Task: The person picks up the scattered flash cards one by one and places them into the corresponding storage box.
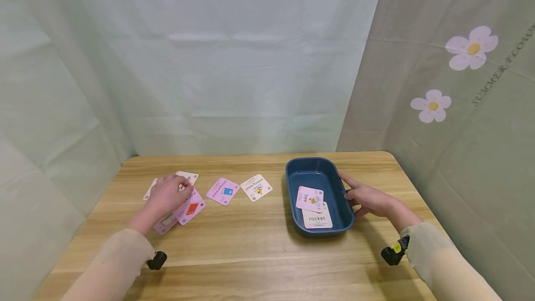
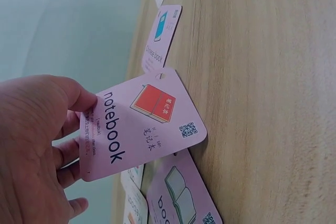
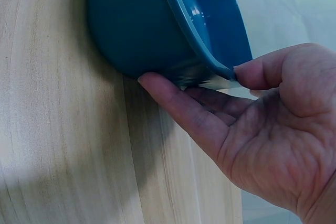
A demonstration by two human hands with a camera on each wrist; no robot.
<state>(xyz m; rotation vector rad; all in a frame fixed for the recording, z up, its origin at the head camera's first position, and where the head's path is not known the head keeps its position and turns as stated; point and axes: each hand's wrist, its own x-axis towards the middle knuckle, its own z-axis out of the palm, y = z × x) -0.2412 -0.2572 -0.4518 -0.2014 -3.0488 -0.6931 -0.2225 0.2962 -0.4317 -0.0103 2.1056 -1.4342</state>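
Note:
Between thumb and fingers, my left hand (image 1: 166,194) pinches the edge of a pink notebook card (image 2: 144,121), which shows a red book. The held card overlaps a pink card with an open book (image 2: 181,192) in the left wrist view. My right hand (image 1: 369,199) holds the side of a blue rectangular tray (image 3: 136,19), thumb at the rim and fingers against the outer wall. Inside the tray lie a pink bee card (image 1: 310,198) and a white rocket card (image 1: 317,218), the bee card partly over the other.
Right of the left hand, a pink Chinese book card (image 1: 223,191) and a white sailing boat card (image 1: 256,187) lie on the wooden table (image 1: 234,259). White cards (image 1: 188,177) lie partly hidden behind the left hand. A pale curtain (image 1: 234,68) hangs behind the table.

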